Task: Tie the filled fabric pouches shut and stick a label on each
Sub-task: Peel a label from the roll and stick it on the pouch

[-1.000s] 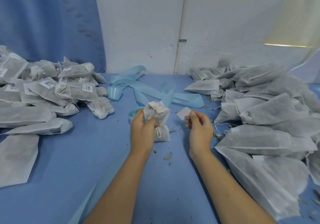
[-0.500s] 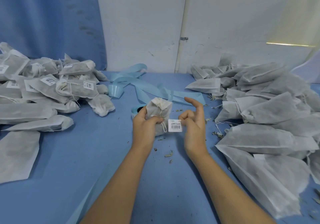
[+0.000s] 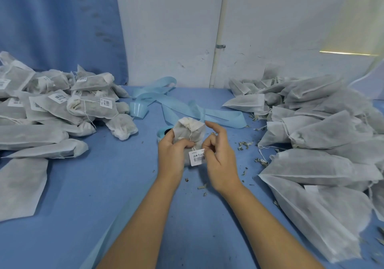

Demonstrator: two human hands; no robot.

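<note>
Left hand [image 3: 176, 151] gripping tied pouch [image 3: 190, 130] upright over middle of blue table [image 3: 99, 189], fingers curled round its side, steadying it for sticking. Right hand [image 3: 220, 160] pinching label [image 3: 197, 157] edge, index finger sticking out straight, laying label on pouch's lower front. Half second back label was beside pouch; now touching fabric.

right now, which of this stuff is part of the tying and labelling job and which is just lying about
In the job: tied pouch in the left hand; barcode label pinched by the right hand; unlabelled pouches heaped on the right; labelled pouches heaped on the left.
Lying about: light blue strip; plant crumbs.
</note>
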